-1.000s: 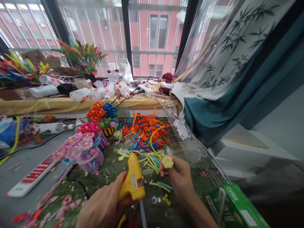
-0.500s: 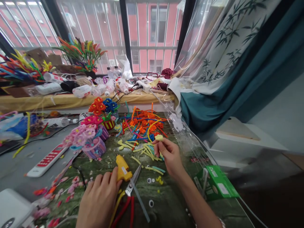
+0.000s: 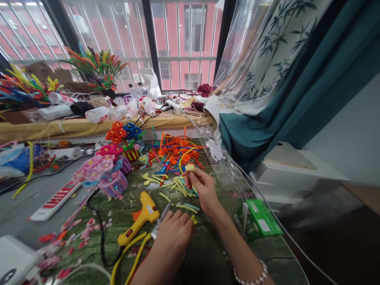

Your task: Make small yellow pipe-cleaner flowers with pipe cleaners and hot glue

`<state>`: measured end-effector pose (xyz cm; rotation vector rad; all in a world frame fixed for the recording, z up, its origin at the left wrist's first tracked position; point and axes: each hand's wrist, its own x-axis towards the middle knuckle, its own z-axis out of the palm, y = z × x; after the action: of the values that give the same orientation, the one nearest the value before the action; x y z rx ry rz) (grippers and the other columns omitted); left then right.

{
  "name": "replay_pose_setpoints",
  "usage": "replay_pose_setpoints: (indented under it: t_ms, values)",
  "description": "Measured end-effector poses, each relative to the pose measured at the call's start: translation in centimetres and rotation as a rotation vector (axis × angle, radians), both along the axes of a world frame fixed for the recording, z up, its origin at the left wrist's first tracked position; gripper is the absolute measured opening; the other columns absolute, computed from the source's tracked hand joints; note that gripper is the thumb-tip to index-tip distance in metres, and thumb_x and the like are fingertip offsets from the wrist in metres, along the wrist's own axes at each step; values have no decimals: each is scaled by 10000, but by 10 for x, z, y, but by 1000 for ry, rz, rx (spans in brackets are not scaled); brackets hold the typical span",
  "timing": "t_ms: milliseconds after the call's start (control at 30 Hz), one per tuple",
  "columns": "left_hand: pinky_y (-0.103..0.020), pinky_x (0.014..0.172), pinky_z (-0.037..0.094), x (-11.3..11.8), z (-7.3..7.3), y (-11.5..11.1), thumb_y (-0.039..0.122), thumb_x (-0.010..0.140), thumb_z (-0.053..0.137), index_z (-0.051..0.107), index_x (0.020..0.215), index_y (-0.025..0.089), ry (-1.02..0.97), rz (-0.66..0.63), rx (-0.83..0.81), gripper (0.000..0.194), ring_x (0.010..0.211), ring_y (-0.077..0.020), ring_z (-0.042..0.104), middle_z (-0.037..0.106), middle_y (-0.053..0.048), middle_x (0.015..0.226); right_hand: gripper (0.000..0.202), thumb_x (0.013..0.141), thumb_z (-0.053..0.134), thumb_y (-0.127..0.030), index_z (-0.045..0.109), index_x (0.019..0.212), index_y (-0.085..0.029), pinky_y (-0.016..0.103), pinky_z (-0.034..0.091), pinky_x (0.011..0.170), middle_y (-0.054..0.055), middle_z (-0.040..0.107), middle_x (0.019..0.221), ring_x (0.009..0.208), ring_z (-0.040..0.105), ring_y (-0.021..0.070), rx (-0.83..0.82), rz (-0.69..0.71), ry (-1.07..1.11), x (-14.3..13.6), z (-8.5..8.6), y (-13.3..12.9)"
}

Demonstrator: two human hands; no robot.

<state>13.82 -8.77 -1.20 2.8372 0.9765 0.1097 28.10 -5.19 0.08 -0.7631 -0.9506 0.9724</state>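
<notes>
Yellow flower: the pale flower (image 3: 190, 168) is raised at the right hand's fingertips, in front of the orange pile; its petalled side looks mostly upward, its wider span running roughly side to side.
Right hand: thumb and fingers of the right hand (image 3: 202, 188) are closed in a narrow pinch on the flower.
Left hand: the left hand (image 3: 175, 227) is low over the table, fingers bent and close together; their tips are hidden, so their opening and any contact cannot be told.
Scissors: the blades (image 3: 164, 215) point away from the person and slightly right, just beside the left hand, which hides part of them.
Glue gun: the yellow glue gun (image 3: 144, 215) lies left of the scissors, nozzle away and leftward, handle toward the person.
Strips: pale yellow strips (image 3: 181, 187) lie scattered below the flower in view.
Orange pile: orange flowers and stems (image 3: 175, 147) lie farther back.
Pots: the purple pot (image 3: 114, 184) holds pink flowers, left of the strips.
</notes>
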Motion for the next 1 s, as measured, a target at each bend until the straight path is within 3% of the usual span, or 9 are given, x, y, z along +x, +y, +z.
replay_pose_setpoints:
  t_ms: [100, 200, 300, 367, 433, 533, 733, 1000]
  values:
    - [-359, 727, 454, -6, 7, 6, 101, 893, 501, 641, 762, 174, -43, 22, -16, 205, 771, -242, 639, 685, -47, 775, 275, 864, 655, -441, 675, 772, -183, 235, 357, 523, -17, 578, 602, 534, 464, 111, -5, 12, 3, -1, 1, -1]
    - [-275, 660, 443, -15, 31, 18, 166, 908, 493, 613, 802, 192, -171, 80, -66, 162, 721, -179, 610, 665, -17, 784, 283, 871, 645, -470, 655, 817, -192, 241, 391, 522, -17, 593, 603, 520, 496, 121, -8, 29, 6, -3, 3, -3]
    - [-232, 586, 395, -23, 59, 34, 278, 889, 540, 599, 769, 190, -657, 273, -312, 160, 622, -146, 518, 594, 9, 695, 314, 841, 679, -497, 640, 782, -191, 249, 419, 526, -15, 586, 584, 523, 515, 135, -4, 40, 1, -7, 6, -6]
    - [-226, 584, 386, -24, 73, 41, 372, 870, 580, 594, 754, 181, -938, 303, -441, 223, 624, -140, 490, 561, 11, 691, 315, 846, 689, -476, 631, 739, -186, 244, 425, 551, -15, 568, 584, 541, 501, 131, -6, 38, 1, -13, 7, -8]
    - [-223, 635, 401, -23, 78, 47, 400, 853, 615, 586, 754, 173, -1094, 298, -570, 250, 685, -145, 505, 547, 10, 717, 327, 845, 688, -497, 629, 752, -189, 219, 398, 541, -19, 546, 618, 561, 471, 118, -19, 25, 20, -21, 6, -10]
    - [-217, 650, 394, -21, 75, 53, 393, 834, 658, 574, 732, 168, -1200, 288, -607, 261, 693, -136, 482, 514, 20, 708, 414, 783, 704, -596, 615, 723, -197, 215, 391, 541, -21, 484, 663, 591, 423, 122, -111, -24, 112, -33, 5, -15]
    - [-215, 681, 414, -24, 57, 57, 353, 872, 640, 575, 748, 178, -1224, 244, -589, 225, 730, -141, 506, 533, 11, 743, 389, 723, 773, -562, 666, 727, -187, 210, 342, 507, -24, 501, 630, 567, 410, 117, -177, -95, 11, -38, 12, -25]
    - [-219, 642, 410, -21, 48, 46, 332, 851, 669, 631, 712, 183, -1258, 300, -548, 207, 686, -140, 514, 566, 5, 711, 268, 794, 730, -481, 733, 781, -212, 223, 270, 449, -62, 362, 505, 462, 336, 102, -191, 39, -277, -21, 6, -24]
